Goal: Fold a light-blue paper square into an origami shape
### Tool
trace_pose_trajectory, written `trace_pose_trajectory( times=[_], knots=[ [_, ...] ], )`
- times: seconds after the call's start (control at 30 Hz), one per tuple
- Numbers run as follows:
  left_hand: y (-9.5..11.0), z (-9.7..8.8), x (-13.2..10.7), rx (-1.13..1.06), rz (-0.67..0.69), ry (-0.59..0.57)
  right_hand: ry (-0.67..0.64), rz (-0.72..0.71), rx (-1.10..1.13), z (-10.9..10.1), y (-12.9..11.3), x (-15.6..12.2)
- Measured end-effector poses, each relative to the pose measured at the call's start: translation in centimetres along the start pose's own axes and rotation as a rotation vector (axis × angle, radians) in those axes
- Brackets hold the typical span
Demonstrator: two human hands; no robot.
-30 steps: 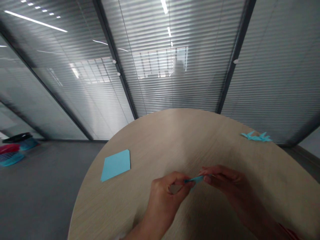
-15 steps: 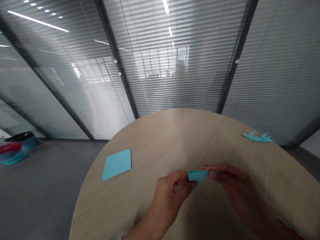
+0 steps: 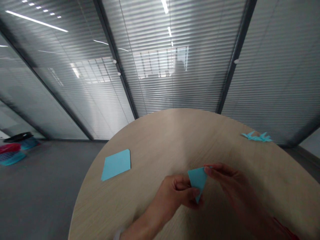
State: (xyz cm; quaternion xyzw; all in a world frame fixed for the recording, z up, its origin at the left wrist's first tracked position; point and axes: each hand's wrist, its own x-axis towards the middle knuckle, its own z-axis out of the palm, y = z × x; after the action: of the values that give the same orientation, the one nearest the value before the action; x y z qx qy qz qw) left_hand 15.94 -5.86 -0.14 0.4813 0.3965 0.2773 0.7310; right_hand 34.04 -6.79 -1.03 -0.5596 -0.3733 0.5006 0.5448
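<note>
A small folded piece of light blue paper (image 3: 197, 179), triangular with its tip pointing down, is held upright over the round wooden table (image 3: 160, 140). My left hand (image 3: 178, 195) pinches its lower tip between thumb and fingers. My right hand (image 3: 226, 180) holds its upper right corner with the fingertips. Both hands hover near the table's front edge, right of the middle.
A flat light blue square sheet (image 3: 116, 164) lies on the table's left side. Folded blue paper shapes (image 3: 257, 136) rest at the far right edge. Glass walls with blinds stand behind the table. Coloured baskets (image 3: 13, 150) sit on the grey floor at far left.
The folded paper has turned from edge-on and flat to upright, showing its triangular face. My left hand shifted right and lower, now gripping the bottom tip.
</note>
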Motion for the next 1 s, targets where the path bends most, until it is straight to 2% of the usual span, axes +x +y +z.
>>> trace_pose_trajectory(
  times=[0.1,0.17,0.2,0.3,0.37,0.43,0.5,0.6,0.67,0.7,0.8,0.87,0.93,1.0],
  knots=[
    [0.3,-0.2,-0.1,-0.070,-0.011,-0.031,-0.045,-0.010,-0.055,-0.3,-0.1,0.4],
    [0.5,-0.4,-0.3,-0.147,-0.038,-0.047,-0.086,-0.103,-0.119,-0.6,-0.2,0.4],
    [0.6,-0.5,-0.4,-0.191,-0.058,-0.056,-0.119,-0.200,-0.171,-0.7,-0.3,0.4],
    [0.9,-0.9,-0.6,-0.299,-0.116,-0.068,-0.293,-0.660,-0.427,-1.1,-0.6,0.0],
    [0.9,-1.1,-0.7,-0.345,-0.138,-0.070,-0.400,-0.902,-0.608,-1.3,-0.6,-0.2],
    [1.0,-1.2,-0.8,-0.377,-0.153,-0.082,-0.411,-1.049,-0.741,-1.4,-0.5,-0.2],
    [1.2,-1.3,-0.8,-0.399,-0.163,-0.091,-0.359,-1.121,-0.809,-1.4,-0.5,0.0],
    [1.4,-1.3,-0.8,-0.382,-0.176,-0.107,-0.340,-1.104,-0.802,-1.4,-0.7,0.1],
    [1.6,-1.4,-0.9,-0.305,-0.125,-0.111,-0.356,-1.012,-0.753,-1.4,-0.8,0.1],
    [1.7,-1.4,-0.9,-0.232,-0.053,-0.079,-0.350,-0.928,-0.723,-1.2,-0.9,-0.1],
    [2.1,-1.3,-1.1,0.081,0.279,0.108,-0.308,-0.590,-0.629,-0.7,-1.4,-0.6],
    [2.2,-1.0,-1.3,0.231,0.402,0.175,-0.343,-0.438,-0.572,-0.3,-1.7,-1.0],
    [2.0,-0.6,-1.4,0.289,0.385,0.172,-0.373,-0.359,-0.526,0.1,-2.0,-1.2],
    [1.7,-0.2,-1.4,0.347,0.364,0.222,-0.405,-0.320,-0.501,0.3,-2.1,-1.4]
  ],
)
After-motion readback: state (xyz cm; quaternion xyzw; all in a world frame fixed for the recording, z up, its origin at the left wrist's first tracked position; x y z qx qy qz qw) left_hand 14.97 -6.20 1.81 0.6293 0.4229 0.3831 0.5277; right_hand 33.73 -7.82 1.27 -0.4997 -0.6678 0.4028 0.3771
